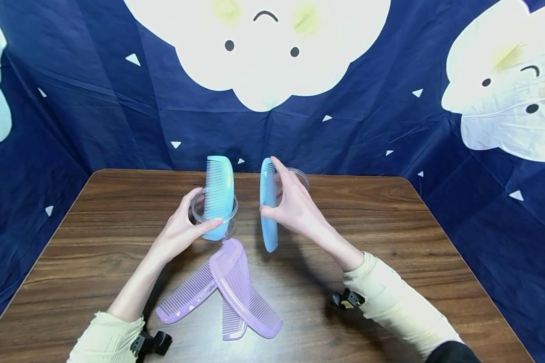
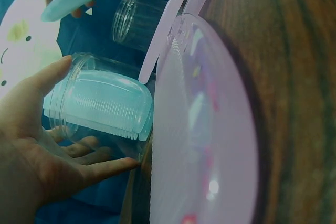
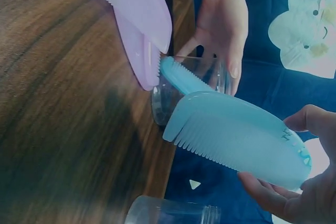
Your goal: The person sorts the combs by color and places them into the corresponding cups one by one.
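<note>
My left hand [image 1: 181, 232] grips a clear round jar [image 2: 113, 62], thumb on one side and fingers on the other. A light blue comb [image 1: 219, 194] stands in this jar, its upper half above the rim; whether another lies behind it I cannot tell. To the right, my right hand [image 1: 295, 201] pinches a second blue comb [image 1: 268, 222] between thumb and fingers. In the head view that comb is upright, apart from the jar. Its teeth show clearly in the right wrist view. Partly hidden behind the right hand is another clear jar [image 1: 302, 177].
Three purple combs overlap on the wooden table [image 1: 354, 217] in front of the jar: one at the left [image 1: 186, 295], one on top [image 1: 245, 297], one mostly underneath [image 1: 232, 325]. A dark blue cloth [image 1: 104, 121] with white clouds hangs behind the table's far edge.
</note>
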{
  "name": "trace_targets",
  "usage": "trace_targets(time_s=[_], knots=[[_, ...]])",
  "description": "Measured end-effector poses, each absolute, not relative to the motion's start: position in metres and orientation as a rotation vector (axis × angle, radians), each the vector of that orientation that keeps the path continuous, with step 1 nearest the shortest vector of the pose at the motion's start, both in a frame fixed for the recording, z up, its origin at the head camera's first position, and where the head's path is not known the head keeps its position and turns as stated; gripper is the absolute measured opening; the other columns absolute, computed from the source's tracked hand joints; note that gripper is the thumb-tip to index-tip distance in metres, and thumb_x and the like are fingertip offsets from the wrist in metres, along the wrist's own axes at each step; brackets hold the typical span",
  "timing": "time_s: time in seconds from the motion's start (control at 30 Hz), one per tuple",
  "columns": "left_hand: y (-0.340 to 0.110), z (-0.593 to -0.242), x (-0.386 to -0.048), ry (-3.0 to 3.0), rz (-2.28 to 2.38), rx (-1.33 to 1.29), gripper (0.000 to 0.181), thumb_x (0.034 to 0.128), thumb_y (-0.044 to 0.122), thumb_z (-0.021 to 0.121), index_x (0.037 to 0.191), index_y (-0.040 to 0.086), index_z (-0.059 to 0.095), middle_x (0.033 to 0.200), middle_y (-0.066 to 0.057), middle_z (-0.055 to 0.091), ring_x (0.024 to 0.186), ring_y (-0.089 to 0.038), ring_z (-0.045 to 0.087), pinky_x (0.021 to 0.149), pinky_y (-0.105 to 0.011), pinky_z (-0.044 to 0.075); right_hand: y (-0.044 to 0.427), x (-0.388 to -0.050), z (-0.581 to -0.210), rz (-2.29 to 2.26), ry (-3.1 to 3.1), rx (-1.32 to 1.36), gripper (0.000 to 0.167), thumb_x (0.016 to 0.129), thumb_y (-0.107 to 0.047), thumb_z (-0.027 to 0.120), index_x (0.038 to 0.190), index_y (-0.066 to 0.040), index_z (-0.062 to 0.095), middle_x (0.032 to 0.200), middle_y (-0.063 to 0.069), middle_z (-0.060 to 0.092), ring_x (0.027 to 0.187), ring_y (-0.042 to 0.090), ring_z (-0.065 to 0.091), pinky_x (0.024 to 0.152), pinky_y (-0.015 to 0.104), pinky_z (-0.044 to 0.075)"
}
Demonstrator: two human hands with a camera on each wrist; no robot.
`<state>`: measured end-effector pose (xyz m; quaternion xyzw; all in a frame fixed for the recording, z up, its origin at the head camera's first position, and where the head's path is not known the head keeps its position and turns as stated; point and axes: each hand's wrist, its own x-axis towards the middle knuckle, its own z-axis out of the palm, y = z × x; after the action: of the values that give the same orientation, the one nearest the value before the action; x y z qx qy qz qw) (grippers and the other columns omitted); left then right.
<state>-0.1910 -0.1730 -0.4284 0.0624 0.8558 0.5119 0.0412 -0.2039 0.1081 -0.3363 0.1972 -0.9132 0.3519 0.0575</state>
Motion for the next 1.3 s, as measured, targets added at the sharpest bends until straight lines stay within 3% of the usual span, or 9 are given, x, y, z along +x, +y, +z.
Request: trace_targets(time_s=[0.33, 0.67, 0.87, 1.3], knots=[[-0.173, -0.430, -0.192, 2.634, 1.557, 0.185, 0.104, 0.0871, 0.055, 0.078, 0.164, 0.024, 0.015, 0.167, -0.010, 0.036, 0.153, -0.033, 0.036, 0.120, -0.061, 0.032, 0.107, -0.210, -0.323, 1.226, -2.592, 0.511, 0.108, 0.076, -0.016, 0.083, 0.165, -0.021, 0.020, 0.133, 0.009, 0.056, 0.100, 0.023, 0.066, 0.089, 0.038, 0.055], [-0.173, -0.430, -0.192, 2.622, 1.574, 0.184, 0.103, 0.0869, 0.053, 0.079, 0.164, 0.025, 0.016, 0.166, -0.010, 0.036, 0.153, -0.033, 0.036, 0.120, -0.060, 0.032, 0.097, -0.216, -0.309, 1.406, -2.402, 0.413, 0.105, 0.079, -0.018, 0.080, 0.164, -0.029, 0.020, 0.138, 0.006, 0.054, 0.103, 0.017, 0.066, 0.081, 0.034, 0.062], [-0.173, -0.430, -0.192, 2.611, 1.582, 0.191, 0.103, 0.0869, 0.053, 0.079, 0.164, 0.025, 0.016, 0.166, -0.009, 0.036, 0.153, -0.033, 0.037, 0.120, -0.060, 0.032, 0.091, -0.218, -0.308, 1.453, -2.303, 0.389, 0.105, 0.080, -0.018, 0.080, 0.165, -0.027, 0.019, 0.139, 0.007, 0.055, 0.102, 0.017, 0.067, 0.079, 0.032, 0.063], [-0.172, -0.430, -0.192, 2.602, 1.605, 0.197, 0.102, 0.0869, 0.051, 0.080, 0.163, 0.024, 0.018, 0.165, -0.009, 0.038, 0.153, -0.030, 0.037, 0.121, -0.058, 0.032, 0.074, -0.226, -0.314, 1.564, -2.195, 0.369, 0.103, 0.082, -0.018, 0.081, 0.163, -0.035, 0.019, 0.138, 0.004, 0.053, 0.101, 0.013, 0.068, 0.076, 0.031, 0.063]])
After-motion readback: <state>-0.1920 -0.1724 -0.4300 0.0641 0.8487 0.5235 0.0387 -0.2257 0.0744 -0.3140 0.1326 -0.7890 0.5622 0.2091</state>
